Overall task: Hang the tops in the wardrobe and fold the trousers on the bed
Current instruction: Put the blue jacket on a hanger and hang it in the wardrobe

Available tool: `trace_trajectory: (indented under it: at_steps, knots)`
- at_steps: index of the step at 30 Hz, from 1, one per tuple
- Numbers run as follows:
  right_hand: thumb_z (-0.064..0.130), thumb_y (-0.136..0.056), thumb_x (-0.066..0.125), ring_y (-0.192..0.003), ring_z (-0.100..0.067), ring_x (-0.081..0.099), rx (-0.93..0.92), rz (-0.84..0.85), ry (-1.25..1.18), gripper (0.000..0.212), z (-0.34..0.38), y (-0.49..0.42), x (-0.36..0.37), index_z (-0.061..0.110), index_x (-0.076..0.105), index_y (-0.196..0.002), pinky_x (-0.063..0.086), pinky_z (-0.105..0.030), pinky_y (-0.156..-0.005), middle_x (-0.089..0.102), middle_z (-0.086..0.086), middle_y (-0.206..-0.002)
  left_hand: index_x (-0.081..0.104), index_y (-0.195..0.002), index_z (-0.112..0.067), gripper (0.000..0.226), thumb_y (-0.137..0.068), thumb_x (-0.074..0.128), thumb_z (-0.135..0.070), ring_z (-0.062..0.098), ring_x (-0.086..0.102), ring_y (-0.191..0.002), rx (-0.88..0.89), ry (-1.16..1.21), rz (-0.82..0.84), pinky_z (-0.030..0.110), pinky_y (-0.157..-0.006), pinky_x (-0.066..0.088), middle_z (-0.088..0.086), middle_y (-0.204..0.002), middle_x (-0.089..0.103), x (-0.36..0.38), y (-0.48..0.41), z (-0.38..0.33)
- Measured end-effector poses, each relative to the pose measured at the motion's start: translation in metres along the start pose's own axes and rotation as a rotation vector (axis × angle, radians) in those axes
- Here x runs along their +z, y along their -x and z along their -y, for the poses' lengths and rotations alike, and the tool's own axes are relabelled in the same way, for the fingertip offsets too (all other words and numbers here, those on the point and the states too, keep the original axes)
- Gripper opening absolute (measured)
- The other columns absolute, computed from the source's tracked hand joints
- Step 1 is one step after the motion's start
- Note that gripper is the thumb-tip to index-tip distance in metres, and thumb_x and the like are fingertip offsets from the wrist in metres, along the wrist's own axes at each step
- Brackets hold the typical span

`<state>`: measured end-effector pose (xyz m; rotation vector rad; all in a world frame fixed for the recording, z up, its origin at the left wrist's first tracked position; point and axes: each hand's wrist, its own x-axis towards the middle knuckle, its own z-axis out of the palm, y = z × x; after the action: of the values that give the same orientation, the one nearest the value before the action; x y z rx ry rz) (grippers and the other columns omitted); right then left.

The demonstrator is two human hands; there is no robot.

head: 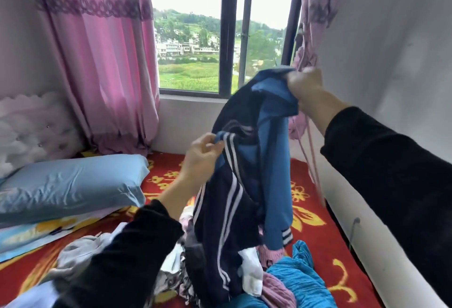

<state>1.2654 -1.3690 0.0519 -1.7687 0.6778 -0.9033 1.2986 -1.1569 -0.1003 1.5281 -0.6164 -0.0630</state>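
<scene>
Red fleece blanket with yellow flowers covers the bed. Its right edge runs hard against the white wall, and its far edge meets the low wall under the dark-framed window. The blanket shows uncovered between the clothes and that far edge, and in a strip along the right side.

We count two pink curtains, one at each side of the window. One pale blue pillow lies at the left, with one white tufted headboard behind it. One tangled heap of mixed clothes lies nearest us (its pieces too knotted together to count).

We hold one navy and mid-blue sports top up over that heap, its lower end trailing into it. White stripes run down the navy part, and a ribbed cuff with white bands hangs at the bottom of the blue part. Our left hand pinches a blue fold beside the stripes between thumb and curled fingers. Our right hand, higher and nearer the wall, has its fingers closed round the bunched upper edge. Blur softens both hands.
</scene>
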Motion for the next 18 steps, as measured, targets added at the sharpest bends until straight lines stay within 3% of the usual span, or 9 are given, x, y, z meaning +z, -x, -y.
trace_trajectory:
  at_steps: [3, 8, 11, 13, 16, 18]
  knots:
    - [0.017, -0.082, 0.062, -0.091, -0.028, 0.064, 0.047, 0.070, 0.141, 0.031, -0.042, -0.007, 0.000, -0.002, 0.062, -0.107, 0.054, -0.038, -0.077, 0.064, -0.012, -0.098, 0.065, -0.089, -0.021, 0.012, -0.097, 0.056, -0.019, 0.013, 0.066, -0.074, 0.068, 0.040, -0.082, 0.025, -0.068, 0.056, 0.000, -0.085, 0.070, -0.020, -0.024, -0.054]
    - [0.014, -0.079, 0.073, -0.068, -0.021, 0.058, 0.099, 0.218, 0.075, 0.016, -0.068, 0.014, -0.007, 0.004, 0.060, -0.076, 0.042, -0.026, -0.054, 0.060, -0.006, -0.075, 0.065, -0.098, -0.020, 0.013, -0.095, 0.058, -0.031, 0.016, 0.063, -0.075, 0.122, -0.017, -0.043, 0.030, -0.073, 0.052, 0.001, -0.090, 0.069, -0.028, -0.053, -0.115]
    - [0.019, -0.073, 0.079, -0.053, -0.013, 0.045, 0.116, 0.360, -0.038, 0.021, -0.074, 0.041, -0.013, 0.009, 0.062, -0.079, 0.035, -0.023, -0.044, 0.050, 0.000, -0.068, 0.064, -0.101, -0.016, 0.014, -0.095, 0.059, -0.028, 0.019, 0.062, -0.070, 0.038, -0.027, 0.046, 0.030, -0.068, 0.052, 0.006, -0.087, 0.067, -0.025, -0.058, -0.118]
    - [0.018, -0.073, 0.079, -0.051, -0.009, 0.035, 0.097, 0.503, -0.098, 0.027, -0.081, 0.059, -0.010, 0.005, 0.066, -0.091, 0.030, -0.018, -0.039, 0.048, 0.003, -0.067, 0.064, -0.101, -0.012, 0.014, -0.096, 0.057, -0.023, 0.018, 0.062, -0.065, -0.027, -0.069, 0.148, 0.029, -0.063, 0.052, 0.007, -0.082, 0.065, -0.020, -0.058, -0.106]
    - [0.009, -0.071, 0.079, -0.047, -0.003, 0.040, 0.085, 0.700, -0.128, 0.043, -0.096, 0.076, 0.001, 0.011, 0.066, -0.112, 0.032, -0.016, -0.042, 0.061, 0.004, -0.069, 0.067, -0.085, -0.018, 0.018, -0.097, 0.054, -0.020, 0.015, 0.060, -0.060, -0.104, -0.139, 0.319, 0.028, -0.061, 0.051, 0.001, -0.071, 0.065, -0.013, -0.052, -0.082]
    - [0.009, -0.069, 0.081, -0.048, -0.003, 0.046, 0.102, 0.770, -0.096, 0.037, -0.108, 0.086, 0.014, 0.016, 0.070, -0.104, 0.035, -0.017, -0.045, 0.065, 0.008, -0.063, 0.067, -0.079, -0.019, 0.022, -0.097, 0.054, -0.020, 0.017, 0.060, -0.065, -0.126, -0.218, 0.405, 0.028, -0.065, 0.051, 0.002, -0.073, 0.065, -0.008, -0.044, -0.070]
